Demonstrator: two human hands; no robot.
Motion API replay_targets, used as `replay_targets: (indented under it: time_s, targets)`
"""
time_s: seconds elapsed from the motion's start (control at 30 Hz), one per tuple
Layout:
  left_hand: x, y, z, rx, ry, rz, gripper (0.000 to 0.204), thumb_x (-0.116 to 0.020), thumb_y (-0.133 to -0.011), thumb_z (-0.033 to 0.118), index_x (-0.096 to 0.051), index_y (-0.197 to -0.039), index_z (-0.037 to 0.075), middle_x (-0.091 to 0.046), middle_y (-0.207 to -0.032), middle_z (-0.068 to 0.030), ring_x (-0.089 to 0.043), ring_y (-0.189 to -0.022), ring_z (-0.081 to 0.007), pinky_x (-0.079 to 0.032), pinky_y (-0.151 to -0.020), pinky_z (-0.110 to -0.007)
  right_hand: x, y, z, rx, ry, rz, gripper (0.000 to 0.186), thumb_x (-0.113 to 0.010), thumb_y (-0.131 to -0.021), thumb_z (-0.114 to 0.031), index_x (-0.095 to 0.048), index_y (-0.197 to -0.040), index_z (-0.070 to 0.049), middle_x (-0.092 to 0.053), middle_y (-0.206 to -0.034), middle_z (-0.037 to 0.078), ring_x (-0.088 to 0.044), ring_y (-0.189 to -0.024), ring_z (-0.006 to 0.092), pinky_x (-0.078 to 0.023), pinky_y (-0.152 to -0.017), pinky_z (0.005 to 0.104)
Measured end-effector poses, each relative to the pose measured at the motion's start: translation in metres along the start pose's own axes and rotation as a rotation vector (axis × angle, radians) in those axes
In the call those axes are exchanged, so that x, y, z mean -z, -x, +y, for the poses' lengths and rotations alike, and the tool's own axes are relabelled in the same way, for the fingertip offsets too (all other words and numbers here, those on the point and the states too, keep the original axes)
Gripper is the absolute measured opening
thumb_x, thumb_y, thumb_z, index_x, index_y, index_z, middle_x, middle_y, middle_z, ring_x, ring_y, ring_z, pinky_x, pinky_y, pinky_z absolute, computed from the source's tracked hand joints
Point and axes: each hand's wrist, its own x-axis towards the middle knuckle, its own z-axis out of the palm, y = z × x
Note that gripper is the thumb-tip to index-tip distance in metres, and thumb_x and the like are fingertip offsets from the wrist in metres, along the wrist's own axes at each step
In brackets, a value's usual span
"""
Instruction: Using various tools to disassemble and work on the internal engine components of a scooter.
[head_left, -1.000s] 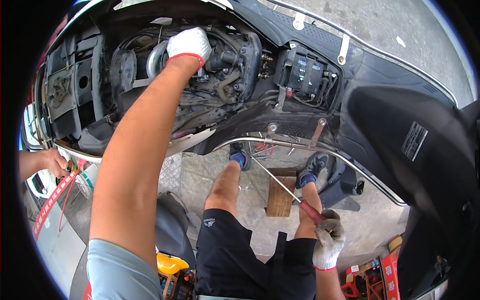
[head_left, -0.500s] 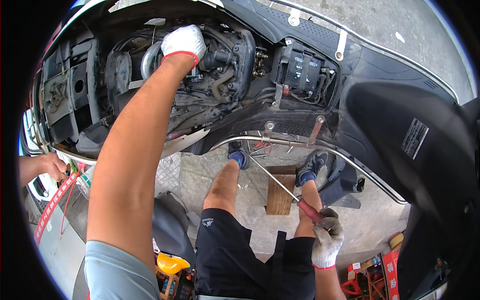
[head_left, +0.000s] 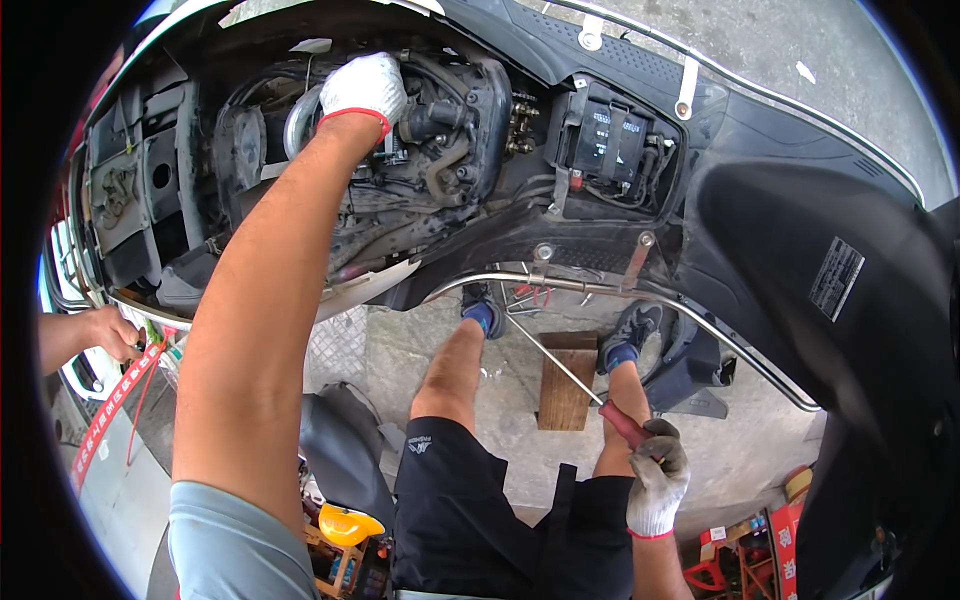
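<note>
My left hand [head_left: 363, 88], in a white knitted glove with a red cuff, reaches down into the exposed engine bay [head_left: 432, 120] of a scooter. Its fingers curl down out of sight, so what they touch is hidden. Close beside it, a round silver-grey part [head_left: 298, 125] shows among dark hoses and cables. Lower right, my right hand [head_left: 657, 485] wears a soiled white glove and is closed on the red handle of a long screwdriver [head_left: 622, 424]. The metal shaft slants up and left, above the floor and a wooden block [head_left: 568, 385].
A chrome side rail [head_left: 745, 357] runs along the scooter, near an uncovered black battery [head_left: 605, 145]. Some tools [head_left: 530, 293] lie on the floor below. Another person's hand [head_left: 112, 333] is at the left edge. A dark seat [head_left: 340, 460] and yellow part [head_left: 348, 524] stand behind my arm.
My left hand has shifted very slightly left over the engine bay. The right hand still holds the screwdriver in nearly the same pose, and the whole view has moved a little.
</note>
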Motion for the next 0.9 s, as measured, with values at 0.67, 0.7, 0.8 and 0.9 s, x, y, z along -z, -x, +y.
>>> replay_targets:
  time_s: [0.67,0.7,0.8,0.9]
  targets:
    - [-0.001,0.004,0.001,-0.001,-0.007,0.005,0.03,-0.056,-0.085,0.019,-0.075,-0.104,0.006,-0.071,-0.107,-0.0222,-0.069,-0.103,-0.0378,-0.055,-0.088,-0.045,-0.004,0.0,0.006,0.032,-0.025,0.012,0.01,-0.058,-0.07,0.004,-0.062,-0.077,-0.001,-0.062,-0.103,0.016,-0.056,-0.108,0.0228,-0.042,-0.096,0.0358]
    - [-0.001,0.005,0.002,0.016,0.01,0.006,0.03,-0.056,-0.085,0.02,-0.075,-0.103,0.005,-0.071,-0.106,-0.023,-0.069,-0.102,-0.0387,-0.055,-0.089,-0.045,-0.005,0.0,0.007,0.035,-0.026,0.014,0.01,-0.058,-0.07,0.004,-0.062,-0.078,-0.001,-0.062,-0.104,0.016,-0.056,-0.108,0.0228,-0.042,-0.096,0.0358]
    - [0.0,0.006,0.004,0.037,0.029,0.006,0.03,-0.056,-0.085,0.021,-0.074,-0.1,0.004,-0.07,-0.106,-0.0246,-0.068,-0.102,-0.0406,-0.054,-0.09,-0.046,-0.005,0.0,0.01,0.031,-0.042,0.024,0.012,-0.058,-0.07,0.005,-0.063,-0.079,-0.001,-0.062,-0.105,0.016,-0.056,-0.106,0.0222,-0.042,-0.095,0.0352]
    - [0.002,0.007,0.005,0.009,-0.013,-0.011,0.029,-0.056,-0.085,0.021,-0.075,-0.101,0.005,-0.071,-0.106,-0.0239,-0.068,-0.102,-0.0397,-0.054,-0.089,-0.046,-0.004,0.0,0.012,-0.018,-0.053,0.012,0.013,-0.06,-0.07,0.004,-0.062,-0.081,-0.002,-0.059,-0.115,0.016,-0.055,-0.108,0.0216,-0.043,-0.095,0.0347]
